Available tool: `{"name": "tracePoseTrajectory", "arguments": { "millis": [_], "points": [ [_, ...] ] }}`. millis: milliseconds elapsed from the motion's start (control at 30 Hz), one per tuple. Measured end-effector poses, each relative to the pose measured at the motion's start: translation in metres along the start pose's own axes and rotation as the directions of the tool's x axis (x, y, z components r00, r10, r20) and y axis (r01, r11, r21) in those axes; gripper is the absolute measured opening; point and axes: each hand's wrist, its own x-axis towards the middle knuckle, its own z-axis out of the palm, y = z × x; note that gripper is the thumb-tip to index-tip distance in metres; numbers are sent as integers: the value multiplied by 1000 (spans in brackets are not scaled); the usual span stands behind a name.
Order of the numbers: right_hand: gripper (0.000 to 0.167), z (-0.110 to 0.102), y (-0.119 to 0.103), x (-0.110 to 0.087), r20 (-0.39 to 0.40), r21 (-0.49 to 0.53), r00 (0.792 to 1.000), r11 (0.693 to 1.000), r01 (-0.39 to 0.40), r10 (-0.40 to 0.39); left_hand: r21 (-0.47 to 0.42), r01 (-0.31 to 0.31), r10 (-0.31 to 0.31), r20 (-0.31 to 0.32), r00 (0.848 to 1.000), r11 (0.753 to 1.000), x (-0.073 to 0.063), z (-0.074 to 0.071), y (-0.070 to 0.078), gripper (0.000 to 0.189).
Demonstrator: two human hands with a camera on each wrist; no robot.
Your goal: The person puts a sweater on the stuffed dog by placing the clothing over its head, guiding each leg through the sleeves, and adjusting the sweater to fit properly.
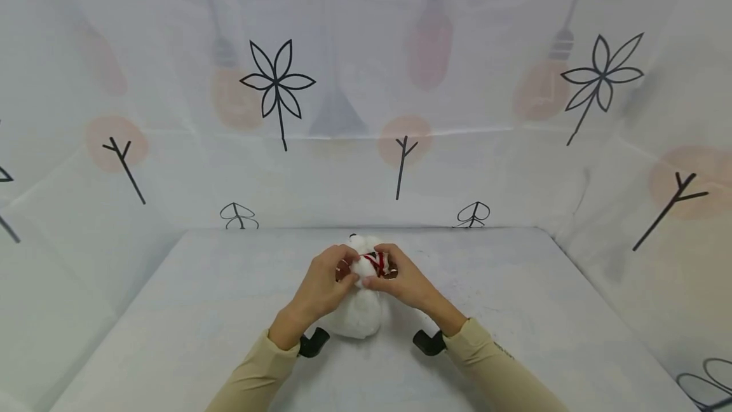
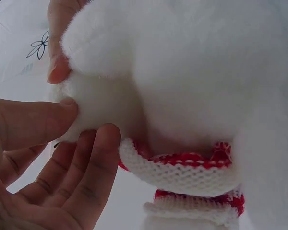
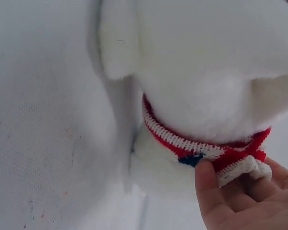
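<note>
A fluffy white plush toy (image 1: 357, 318) lies on the white table between both hands, its head end (image 1: 366, 243) pointing away from me. It has a small knitted sweater (image 3: 175, 141) in red and white with a dark blue patch, bunched around part of its body. My left hand (image 1: 323, 281) pinches a white limb (image 2: 105, 103) of the toy between thumb and fingers, beside the sweater's edge (image 2: 182, 177). With thumb and fingers my right hand (image 3: 249, 201) grips the sweater's loose edge. The toy's face is hidden.
Black wrist-worn pieces sit below the left sleeve (image 1: 313, 342) and the right sleeve (image 1: 429, 342). White cloth (image 1: 337, 164) printed with plants and lamps hangs behind the table (image 1: 200, 310) and along both sides.
</note>
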Motion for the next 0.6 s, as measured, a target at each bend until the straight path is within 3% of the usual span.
{"name": "tracePoseTrajectory", "arguments": {
  "millis": [467,600],
  "points": [
    [80,-6,0,1,76,25,997,1000,-17,15,-18,-20,21,9,1000,1000,-1,3,0,30],
    [72,-10,-19,-6,99,66,995,998,23,-30,-28,-20,20,19,1000,999,-1,5,1,30]
  ]
}}
